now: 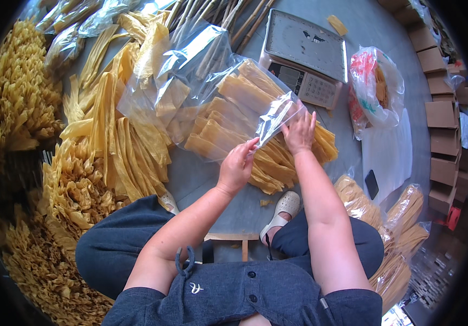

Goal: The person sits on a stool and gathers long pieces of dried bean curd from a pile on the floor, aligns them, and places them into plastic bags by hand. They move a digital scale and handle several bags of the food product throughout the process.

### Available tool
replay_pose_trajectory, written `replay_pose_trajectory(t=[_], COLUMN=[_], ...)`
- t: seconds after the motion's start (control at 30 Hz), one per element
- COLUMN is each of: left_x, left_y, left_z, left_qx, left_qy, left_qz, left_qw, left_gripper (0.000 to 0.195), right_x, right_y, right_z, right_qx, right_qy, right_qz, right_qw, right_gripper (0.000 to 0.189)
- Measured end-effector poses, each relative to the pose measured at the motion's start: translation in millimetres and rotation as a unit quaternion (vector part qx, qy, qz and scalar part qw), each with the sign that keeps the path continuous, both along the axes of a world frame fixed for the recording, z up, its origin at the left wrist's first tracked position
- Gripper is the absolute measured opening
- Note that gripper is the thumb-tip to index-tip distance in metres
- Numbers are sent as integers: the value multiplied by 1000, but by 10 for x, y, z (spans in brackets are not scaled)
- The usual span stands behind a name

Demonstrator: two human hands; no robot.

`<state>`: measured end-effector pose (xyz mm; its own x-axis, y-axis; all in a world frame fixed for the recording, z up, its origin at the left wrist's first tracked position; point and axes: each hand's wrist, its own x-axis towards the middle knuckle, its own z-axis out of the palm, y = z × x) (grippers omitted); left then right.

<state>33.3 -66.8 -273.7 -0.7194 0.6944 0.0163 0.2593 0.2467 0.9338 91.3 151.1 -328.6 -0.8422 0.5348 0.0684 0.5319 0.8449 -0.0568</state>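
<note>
Before me, a clear plastic bag with folded yellow dried sheets, which look like tofu skin, lies over a pile of similar strips. My left hand pinches the bag's near edge between thumb and fingers. At the bag's right corner, my right hand rests with its fingers spread, touching the film; whether it grips the film is unclear. Another clear bag lies beyond, partly over bamboo-like sticks. Long yellow strips are heaped to the left.
A digital scale stands at the back right, beside a plastic bag with red print. Farther right are a phone on a white sheet, filled clear bags and stacked cardboard boxes. Large yellow heaps line the left.
</note>
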Motion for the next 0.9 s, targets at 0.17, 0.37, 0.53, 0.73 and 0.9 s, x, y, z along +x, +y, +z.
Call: replay_pose_trajectory(t=[0.17,0.37,0.53,0.73,0.9], left_x=[68,-58,-835,-1529,-1538], left_y=[-104,-404,-977,-2112,-2625], left_z=[-170,-503,-622,-501,-644], left_qx=[-22,-60,-24,-409,-467], left_qy=[79,-9,90,167,-13], left_qz=[-68,14,239,470,351], left_qw=[994,998,967,764,812], left_gripper=[37,34,32,102,101], right_x=[62,247,672,-32,-542], right_y=[-177,-245,-213,-456,-1066], right_z=[-371,-321,-340,244,613], right_qx=[143,-41,29,-56,-260], right_qy=[-187,10,114,338,325], right_qz=[-57,-45,-14,-39,15], right_qw=[970,998,993,939,909], right_gripper=[57,60,40,24,22])
